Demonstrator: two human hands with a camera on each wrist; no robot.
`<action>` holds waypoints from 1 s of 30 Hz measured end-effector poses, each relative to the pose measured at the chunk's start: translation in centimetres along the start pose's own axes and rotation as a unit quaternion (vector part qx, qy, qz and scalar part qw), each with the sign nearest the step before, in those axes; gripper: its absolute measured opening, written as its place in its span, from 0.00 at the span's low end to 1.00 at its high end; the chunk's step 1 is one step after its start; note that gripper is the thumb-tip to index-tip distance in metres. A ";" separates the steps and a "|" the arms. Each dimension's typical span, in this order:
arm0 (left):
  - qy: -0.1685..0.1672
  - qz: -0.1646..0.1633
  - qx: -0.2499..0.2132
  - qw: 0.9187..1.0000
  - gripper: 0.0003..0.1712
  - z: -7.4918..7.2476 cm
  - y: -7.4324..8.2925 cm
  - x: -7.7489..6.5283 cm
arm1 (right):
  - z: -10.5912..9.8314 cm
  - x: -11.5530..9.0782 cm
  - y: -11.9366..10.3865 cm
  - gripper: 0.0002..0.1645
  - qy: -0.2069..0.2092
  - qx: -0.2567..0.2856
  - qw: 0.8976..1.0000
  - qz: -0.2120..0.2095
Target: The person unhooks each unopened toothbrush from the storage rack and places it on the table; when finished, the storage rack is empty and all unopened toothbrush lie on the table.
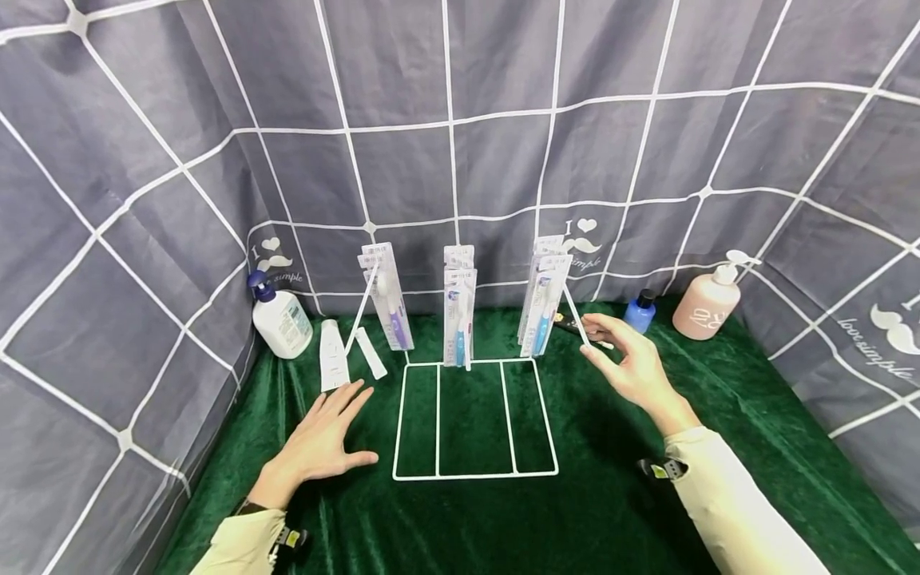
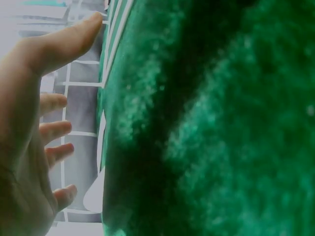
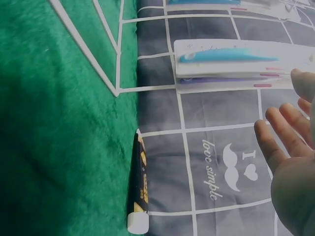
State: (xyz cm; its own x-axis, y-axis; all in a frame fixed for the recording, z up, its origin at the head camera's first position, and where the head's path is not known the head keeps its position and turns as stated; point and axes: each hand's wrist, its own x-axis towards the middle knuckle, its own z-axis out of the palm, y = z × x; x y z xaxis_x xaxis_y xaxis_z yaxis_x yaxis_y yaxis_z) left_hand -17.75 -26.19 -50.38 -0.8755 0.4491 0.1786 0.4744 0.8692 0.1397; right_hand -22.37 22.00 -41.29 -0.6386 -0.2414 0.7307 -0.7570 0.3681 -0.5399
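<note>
My left hand (image 1: 316, 439) is open with fingers spread over the green cloth, just in front of a white tube (image 1: 334, 359). Thumb and fingers stand apart with nothing between them in the left wrist view. Packaged toothbrushes hang in three groups on a white wire rack (image 1: 474, 477): a left group (image 1: 391, 307), a middle group (image 1: 460, 315) and a right group (image 1: 542, 307). My right hand (image 1: 636, 363) is beside the right group, fingers loosely bent near the rack's slanting rod (image 1: 573, 307). The right wrist view shows its fingers (image 3: 283, 132) holding nothing.
A small white box-like piece (image 1: 370, 353) lies by the white tube. A white pump bottle (image 1: 283, 323) stands at left. On the right are a black tube (image 3: 139, 182) with a white cap, a blue bottle (image 1: 639, 313) and a pink pump bottle (image 1: 707, 305). A grey gridded curtain (image 1: 503, 176) surrounds the table.
</note>
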 end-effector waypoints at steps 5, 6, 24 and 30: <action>-0.004 0.012 -0.008 1.000 0.59 0.3 0.0 0.5 | 0.4 0.6 0.3 0.28 0.009 0.031 0.999 0.014; -0.006 0.014 -0.011 1.000 0.59 0.4 0.1 0.5 | 0.5 0.7 0.3 0.28 0.010 0.036 0.999 0.019; -0.028 0.026 0.008 0.999 0.57 0.9 0.6 1.3 | 2.5 3.6 0.7 0.26 0.037 0.138 0.990 0.008; -0.031 0.028 0.013 0.999 0.59 1.3 0.7 1.4 | 2.9 4.1 0.6 0.25 0.038 0.155 0.987 0.017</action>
State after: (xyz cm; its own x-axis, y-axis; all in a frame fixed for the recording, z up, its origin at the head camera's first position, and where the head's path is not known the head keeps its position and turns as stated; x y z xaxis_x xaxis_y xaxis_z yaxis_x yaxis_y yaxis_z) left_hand -18.81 -24.69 -51.29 -0.8523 0.5077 0.1253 0.5203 0.8475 0.1053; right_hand -25.89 18.67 -39.81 -0.6613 -0.1609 0.7327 -0.7487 0.0805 -0.6580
